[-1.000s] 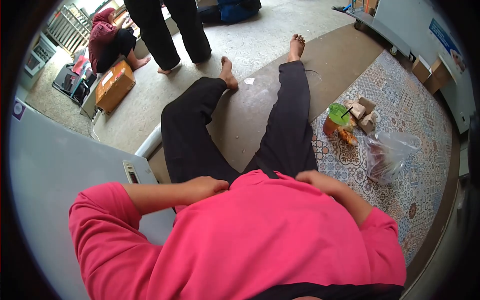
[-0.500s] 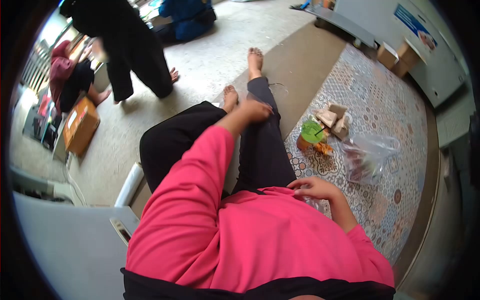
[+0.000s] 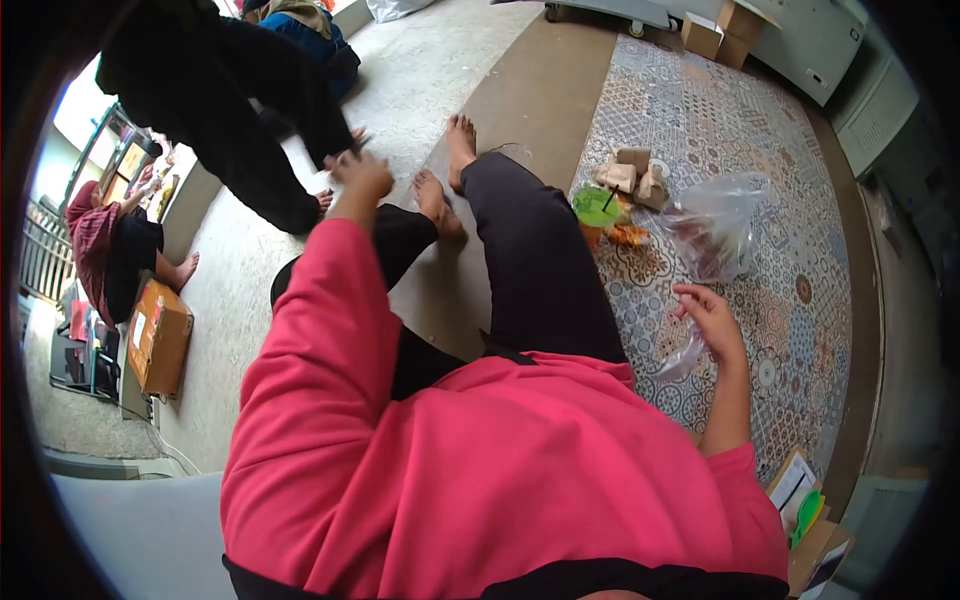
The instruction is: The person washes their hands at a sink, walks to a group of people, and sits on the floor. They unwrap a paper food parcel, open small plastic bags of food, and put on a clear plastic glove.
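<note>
My left hand (image 3: 362, 176) is raised over my bent left knee, near the legs of a standing person in black. It is blurred, but its fingers look spread, and I see nothing in them. My right hand (image 3: 712, 318) is over the patterned mat (image 3: 790, 345) with loosely curled fingers. A crumpled piece of clear plastic (image 3: 684, 358) hangs from its palm side. Beyond that hand, a clear plastic bag (image 3: 712, 235) with dark reddish contents sits on the mat. Left of the bag stands a cup with a green lid (image 3: 596, 206) and a dark straw.
Brown paper packets (image 3: 632, 175) and an orange wrapper (image 3: 630, 236) lie by the cup. A cardboard box (image 3: 160, 338) is at the left, near a seated person (image 3: 120, 245). The standing person's black trousers (image 3: 235, 130) are ahead. A green spoon (image 3: 806, 515) lies at lower right.
My left hand has lifted from near my right shin and swung left. My right hand has left my lap and moved right over the mat with the clear plastic. The view has shifted.
</note>
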The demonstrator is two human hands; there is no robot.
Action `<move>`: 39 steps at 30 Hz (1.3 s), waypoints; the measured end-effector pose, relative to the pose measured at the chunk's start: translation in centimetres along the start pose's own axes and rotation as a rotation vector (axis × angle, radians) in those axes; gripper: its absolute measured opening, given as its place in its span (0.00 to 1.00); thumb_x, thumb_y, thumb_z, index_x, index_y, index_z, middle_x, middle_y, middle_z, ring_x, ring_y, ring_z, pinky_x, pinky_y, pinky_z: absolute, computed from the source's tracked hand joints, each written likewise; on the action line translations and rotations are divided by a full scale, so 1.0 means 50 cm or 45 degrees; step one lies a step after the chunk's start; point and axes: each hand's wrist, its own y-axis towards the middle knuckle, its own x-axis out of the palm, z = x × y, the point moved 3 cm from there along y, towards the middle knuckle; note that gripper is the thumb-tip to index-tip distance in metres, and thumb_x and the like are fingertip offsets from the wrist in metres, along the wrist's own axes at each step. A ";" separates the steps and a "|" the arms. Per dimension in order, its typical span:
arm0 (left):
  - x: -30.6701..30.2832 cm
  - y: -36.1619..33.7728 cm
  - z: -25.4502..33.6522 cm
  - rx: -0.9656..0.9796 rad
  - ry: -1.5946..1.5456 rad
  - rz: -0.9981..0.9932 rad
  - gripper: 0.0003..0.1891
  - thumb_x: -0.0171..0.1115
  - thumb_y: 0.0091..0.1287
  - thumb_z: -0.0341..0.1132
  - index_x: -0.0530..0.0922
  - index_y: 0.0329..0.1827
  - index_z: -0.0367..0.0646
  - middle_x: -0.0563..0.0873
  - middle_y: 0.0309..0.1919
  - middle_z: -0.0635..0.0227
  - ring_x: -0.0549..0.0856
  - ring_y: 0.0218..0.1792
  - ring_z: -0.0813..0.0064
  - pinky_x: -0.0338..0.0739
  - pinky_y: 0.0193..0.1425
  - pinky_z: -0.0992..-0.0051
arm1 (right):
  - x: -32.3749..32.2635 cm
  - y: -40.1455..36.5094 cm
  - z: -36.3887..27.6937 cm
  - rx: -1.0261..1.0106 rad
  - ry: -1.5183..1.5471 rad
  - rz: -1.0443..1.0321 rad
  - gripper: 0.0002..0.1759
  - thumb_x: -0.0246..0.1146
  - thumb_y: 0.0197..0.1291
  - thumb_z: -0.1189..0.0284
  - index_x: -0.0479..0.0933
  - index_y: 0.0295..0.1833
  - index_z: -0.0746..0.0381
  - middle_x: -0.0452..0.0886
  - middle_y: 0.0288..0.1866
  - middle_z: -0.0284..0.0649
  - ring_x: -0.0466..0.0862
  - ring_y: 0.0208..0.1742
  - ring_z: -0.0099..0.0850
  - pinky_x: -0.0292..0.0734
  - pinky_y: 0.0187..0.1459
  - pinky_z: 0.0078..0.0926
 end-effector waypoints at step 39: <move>0.090 -0.055 0.092 0.712 -2.489 -0.842 0.15 0.51 0.60 0.35 0.72 0.48 0.38 0.77 0.40 0.67 0.74 0.40 0.77 0.67 0.47 0.78 | 0.325 0.298 -0.247 -0.065 0.393 0.077 0.31 0.55 0.48 0.81 0.58 0.60 0.61 0.69 0.49 0.43 0.73 0.46 0.29 0.70 0.44 0.21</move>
